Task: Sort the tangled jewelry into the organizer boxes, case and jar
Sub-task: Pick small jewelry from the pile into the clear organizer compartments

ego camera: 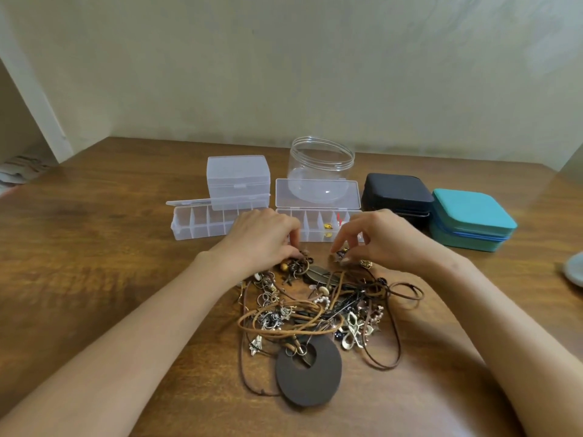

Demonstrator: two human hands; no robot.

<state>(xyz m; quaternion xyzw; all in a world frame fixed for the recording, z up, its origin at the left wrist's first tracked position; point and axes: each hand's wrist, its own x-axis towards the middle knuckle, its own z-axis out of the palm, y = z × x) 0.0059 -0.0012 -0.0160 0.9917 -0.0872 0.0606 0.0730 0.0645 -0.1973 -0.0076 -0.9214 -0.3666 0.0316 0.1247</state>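
A tangled pile of jewelry (318, 310) lies on the wooden table, with brown cords, metal charms and a large dark round pendant (310, 372) at its near edge. My left hand (262, 238) pinches at pieces on the pile's far left edge. My right hand (378, 238) pinches a small charm (340, 254) at the pile's far right edge. Behind the hands stand two open clear organizer boxes, the left one (195, 225) and the right one (318, 222), which holds a few small gold and red pieces. A clear jar (320, 165) stands open behind them.
A closed clear box (238, 178) sits on the left organizer's lid. A dark navy case (397, 193) and a teal case (471, 219) stand at the right, both closed. A pale round object (575, 268) shows at the right edge. A wall runs behind the table.
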